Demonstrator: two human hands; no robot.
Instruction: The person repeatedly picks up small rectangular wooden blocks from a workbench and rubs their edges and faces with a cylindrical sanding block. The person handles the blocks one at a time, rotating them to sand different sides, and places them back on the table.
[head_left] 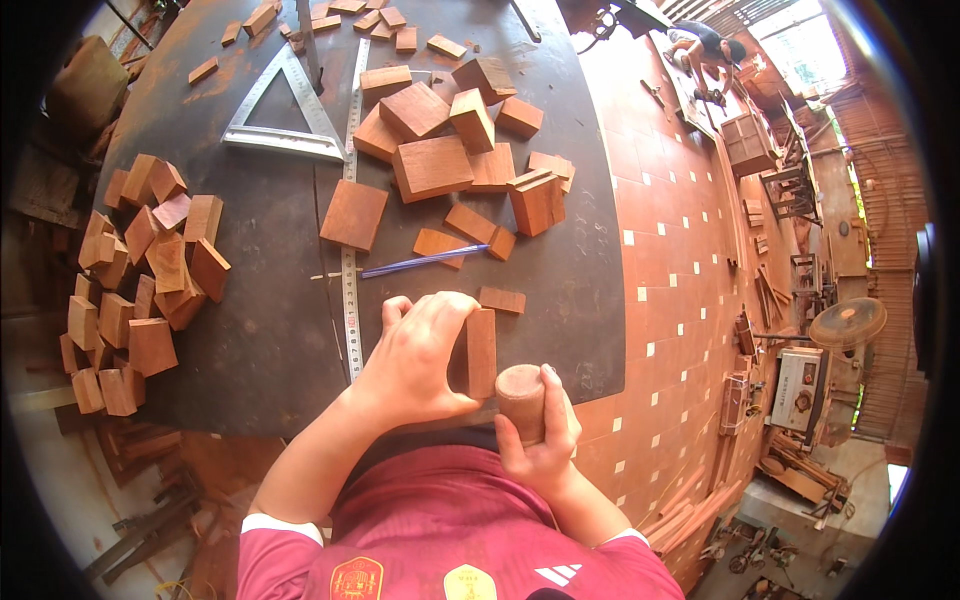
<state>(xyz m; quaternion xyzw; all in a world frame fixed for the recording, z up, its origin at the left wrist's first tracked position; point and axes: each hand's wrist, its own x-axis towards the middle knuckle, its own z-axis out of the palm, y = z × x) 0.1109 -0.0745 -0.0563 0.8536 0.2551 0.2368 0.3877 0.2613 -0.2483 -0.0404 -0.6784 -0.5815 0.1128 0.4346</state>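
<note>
With my left hand (420, 348) I am gripping a reddish-brown wooden block (482, 352), my fingers closing over its far end and my thumb pressing its near end, so the block is sitting clamped between them, its narrow face showing along the right side of that hand. My right hand (540, 438) is clasping a brown cylinder (521, 402), thumb on its left side and fingers along its right, with its pale round end tilting up toward me. The cylinder is standing just right of the block's near end; whether the two are touching, I cannot tell. A small block (502, 299) is lying on the dark surface (260, 350) just beyond my left fingers, and a blue pen (425, 261) is lying farther out, near the heap of blocks (432, 168). To my left a steel ruler (351, 320) is running outward, and another pile of blocks (150, 270) is resting well apart from both hands
</note>
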